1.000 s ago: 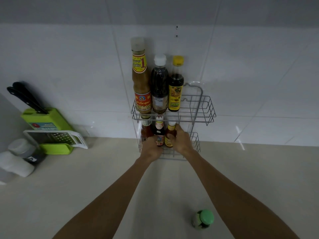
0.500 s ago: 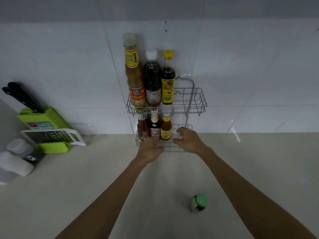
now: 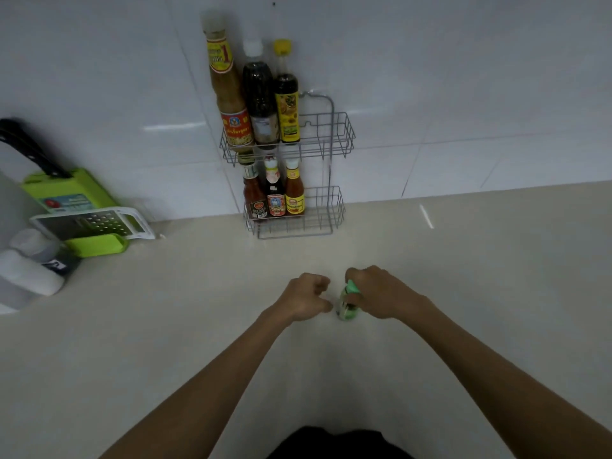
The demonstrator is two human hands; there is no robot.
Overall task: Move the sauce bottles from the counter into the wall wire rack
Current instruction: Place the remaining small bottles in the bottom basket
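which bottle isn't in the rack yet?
The green-capped bottle, on the counter with the right hand around it. The other six stand in the wire rack.

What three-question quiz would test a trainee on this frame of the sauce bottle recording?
1. True or false: the right hand is closed around the green-capped bottle on the counter.
2. How many bottles stand in the lower basket of the wire rack?
A. two
B. three
C. five
3. Fill in: the left hand is loosely curled beside the green-capped bottle and holds ____.

Key
1. True; its fingers wrap the bottle just below the cap.
2. B; three small bottles stand at its left end, with free space to their right.
3. Nothing.
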